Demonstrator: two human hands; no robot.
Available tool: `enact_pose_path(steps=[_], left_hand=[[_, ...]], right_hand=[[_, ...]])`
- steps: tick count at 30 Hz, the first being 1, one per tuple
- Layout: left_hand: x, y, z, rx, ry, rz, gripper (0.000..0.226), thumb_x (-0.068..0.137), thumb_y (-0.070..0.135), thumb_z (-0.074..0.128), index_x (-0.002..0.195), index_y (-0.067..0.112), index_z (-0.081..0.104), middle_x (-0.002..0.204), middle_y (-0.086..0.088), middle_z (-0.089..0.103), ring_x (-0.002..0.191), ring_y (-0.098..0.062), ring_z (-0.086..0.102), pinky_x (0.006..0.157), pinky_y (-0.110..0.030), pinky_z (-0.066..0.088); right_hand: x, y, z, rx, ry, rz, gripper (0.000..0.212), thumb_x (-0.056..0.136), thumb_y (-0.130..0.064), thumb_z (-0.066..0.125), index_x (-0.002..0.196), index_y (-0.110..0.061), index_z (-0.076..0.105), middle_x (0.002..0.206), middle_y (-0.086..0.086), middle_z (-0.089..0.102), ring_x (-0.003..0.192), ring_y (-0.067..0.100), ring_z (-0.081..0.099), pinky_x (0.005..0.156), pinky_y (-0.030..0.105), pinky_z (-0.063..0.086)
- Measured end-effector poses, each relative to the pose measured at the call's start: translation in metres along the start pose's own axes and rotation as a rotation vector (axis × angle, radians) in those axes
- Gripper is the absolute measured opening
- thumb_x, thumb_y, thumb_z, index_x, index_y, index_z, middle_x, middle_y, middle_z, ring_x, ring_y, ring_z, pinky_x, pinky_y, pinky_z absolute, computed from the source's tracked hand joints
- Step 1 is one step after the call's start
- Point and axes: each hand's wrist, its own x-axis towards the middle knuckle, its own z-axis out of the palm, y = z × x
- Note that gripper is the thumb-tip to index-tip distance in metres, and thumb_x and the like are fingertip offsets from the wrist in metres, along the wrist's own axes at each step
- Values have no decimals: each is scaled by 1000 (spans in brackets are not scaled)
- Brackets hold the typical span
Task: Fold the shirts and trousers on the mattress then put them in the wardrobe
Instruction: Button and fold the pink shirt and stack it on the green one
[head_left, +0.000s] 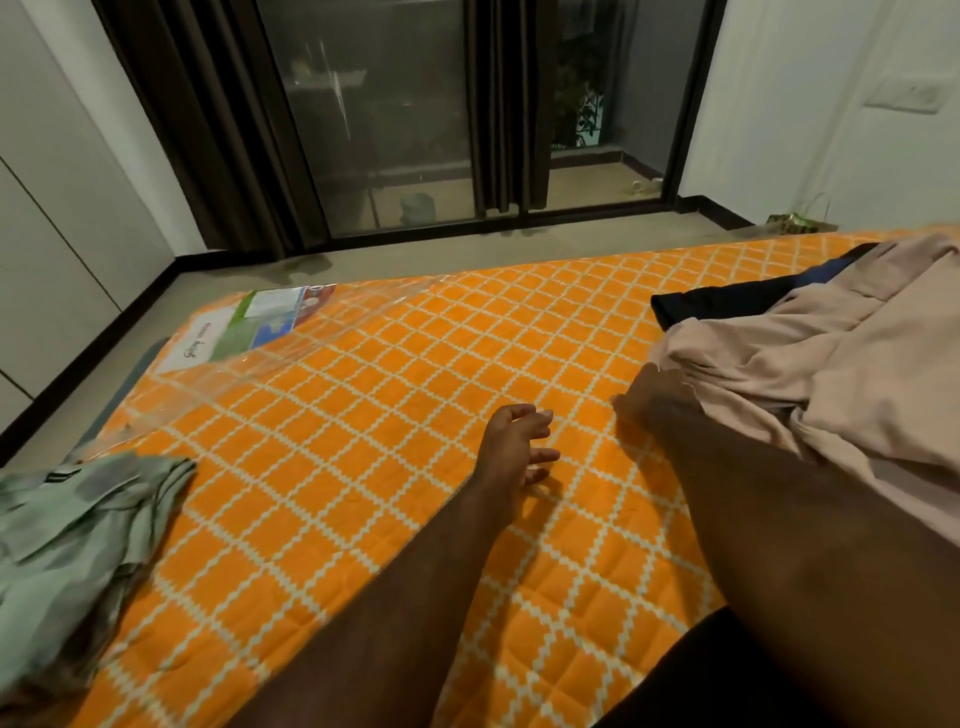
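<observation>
An orange mattress (395, 395) with a white lattice pattern fills the middle of the view. A crumpled beige garment (810, 374) lies at its right side, over a dark navy garment (727, 301). My right hand (654, 400) is at the beige garment's near left edge; its fingers are blurred and partly hidden, so the grip is unclear. My left hand (514, 447) hovers over the bare mattress with relaxed, spread fingers and holds nothing. A pale green garment (78, 545) lies bunched at the mattress's left edge.
White wardrobe doors (57, 218) stand along the left wall. Dark curtains (223, 119) and a glass sliding door (395, 114) close the far side. Grey floor (415, 254) runs between the door and the mattress. Torn clear plastic wrap (249, 332) covers the mattress's far left corner.
</observation>
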Motion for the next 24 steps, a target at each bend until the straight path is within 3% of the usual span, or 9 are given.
enact_pose_path(steps=[4,8,12,14,16,19,20,22,24], left_hand=[[-4,-1,-14,52,2,2,25,94,31,68,116,25,57,117,-8,66,83,-25,66,63,-33,45],[-12,5,-33,248,71,66,39,95,23,68,129,26,50,108,-6,65,79,-22,66,60,-33,48],[-30,18,-68,437,223,242,62,90,15,72,141,36,43,99,-3,57,76,-24,65,57,-36,52],[-41,26,-88,538,292,353,63,86,19,75,139,38,48,107,-4,58,87,-25,65,63,-38,55],[-51,31,-110,600,323,474,56,78,31,74,130,40,57,110,-4,65,95,-25,66,73,-45,58],[-73,39,-140,663,337,621,36,81,29,62,116,28,69,109,0,71,99,-18,64,78,-32,52],[-84,43,-147,647,371,639,29,81,24,57,107,22,71,100,2,72,92,-17,64,72,-29,48],[-103,54,-161,609,440,640,24,79,22,50,92,17,70,84,4,69,79,-19,63,63,-30,42],[-122,63,-169,594,494,631,18,82,24,50,90,19,65,80,4,66,73,-18,60,59,-34,41]], right_hand=[[-28,-25,-6,-130,-13,-55,73,95,-39,64,152,-7,31,149,18,48,132,40,52,100,49,50],[-57,-76,0,-76,-48,-249,27,81,-38,66,92,-14,61,100,9,69,90,31,66,71,34,54],[-101,-128,5,119,-250,-478,21,76,-28,67,65,-12,60,65,6,59,61,22,53,58,32,42],[-134,-147,4,360,-458,-533,8,83,-12,68,75,-10,67,69,6,62,63,18,58,63,33,51],[-161,-161,0,453,-572,-628,12,88,-2,70,79,-10,70,70,-1,67,64,5,63,64,22,52],[-189,-180,-8,504,-550,-777,10,81,-17,78,82,-7,76,77,2,71,72,4,64,65,20,48],[-196,-182,-10,543,-537,-797,26,75,-29,79,90,-8,76,86,6,72,78,10,66,67,24,50],[-208,-180,-8,526,-448,-813,45,73,-46,80,105,-18,66,99,5,70,87,20,67,70,34,55],[-221,-174,-2,395,-330,-848,55,80,-46,80,118,-20,50,98,3,66,85,24,67,66,35,54]])
